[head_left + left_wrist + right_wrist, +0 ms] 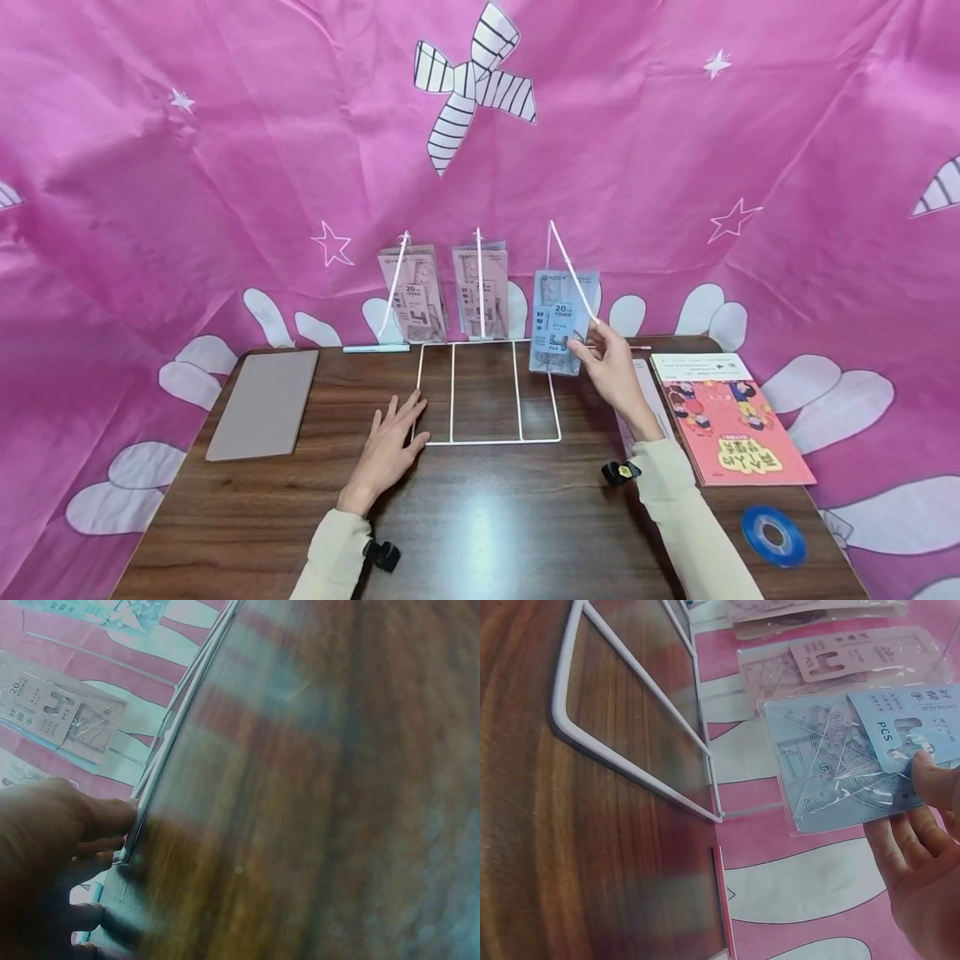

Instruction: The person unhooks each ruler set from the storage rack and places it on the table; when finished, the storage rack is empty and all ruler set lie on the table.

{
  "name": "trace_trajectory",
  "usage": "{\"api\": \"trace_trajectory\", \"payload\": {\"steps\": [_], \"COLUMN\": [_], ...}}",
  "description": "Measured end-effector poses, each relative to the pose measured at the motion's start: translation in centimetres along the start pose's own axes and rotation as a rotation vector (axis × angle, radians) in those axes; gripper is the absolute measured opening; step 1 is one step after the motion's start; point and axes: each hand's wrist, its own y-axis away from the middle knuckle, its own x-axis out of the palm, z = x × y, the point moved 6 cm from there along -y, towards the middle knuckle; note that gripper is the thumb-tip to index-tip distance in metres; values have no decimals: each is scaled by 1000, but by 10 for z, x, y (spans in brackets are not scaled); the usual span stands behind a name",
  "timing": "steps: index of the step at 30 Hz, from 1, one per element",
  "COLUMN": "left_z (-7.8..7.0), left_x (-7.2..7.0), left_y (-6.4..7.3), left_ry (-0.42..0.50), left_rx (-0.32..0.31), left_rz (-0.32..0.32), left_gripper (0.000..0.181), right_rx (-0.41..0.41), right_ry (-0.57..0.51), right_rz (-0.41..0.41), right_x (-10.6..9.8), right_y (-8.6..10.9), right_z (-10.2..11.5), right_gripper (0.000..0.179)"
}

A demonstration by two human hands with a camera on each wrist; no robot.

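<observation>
A white wire rack (487, 442) stands on the wooden table, its three hooks rising at the back. My right hand (617, 372) pinches a blue-carded packet of clear rulers (551, 321) at its lower right edge, by the right hook. The right wrist view shows the packet (810, 742) with the thumb in front and fingers behind. Pink-carded ruler packets (420, 287) hang on the left hook, and more packets (492, 268) on the middle one. My left hand (387, 442), fingers spread, rests at the left side of the rack's base, touching its bar.
A grey notebook (262, 406) lies at the left, a light blue pen (375, 348) along the back edge. At the right are a pink book (727, 429), a blue tape roll (774, 537) and a pale flat item (651, 392) partly under my right arm. A pink cloth hangs behind.
</observation>
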Motion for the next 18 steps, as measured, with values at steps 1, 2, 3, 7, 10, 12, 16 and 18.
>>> {"api": "trace_trajectory", "payload": {"steps": [1,2,3,7,10,12,16,18], "left_z": [0,0,1,1,2,2,1,0], "left_x": [0,0,0,1,1,0,0,0], "left_y": [0,0,0,1,1,1,1,0], "left_ry": [-2,-1,0,1,-3,-5,-5,-3], "left_rx": [1,1,2,3,3,5,8,7], "left_rz": [0,-1,-3,-1,-5,-9,-9,-6], "left_gripper": [57,57,57,57,57,56,57,57], "right_rx": [-5,-10,-17,-40,-57,-67,-75,-70], "right_ry": [-12,-23,-28,-26,-35,-49,-65,-69], "right_rz": [0,-1,-2,-4,1,1,4,1], "right_x": [0,0,-1,-2,-3,-4,-6,-7], "right_y": [1,2,3,10,16,19,26,29], "right_z": [-4,-9,-12,-23,-21,-19,-17,-16], "right_gripper": [25,24,22,18,17,16,16,17]}}
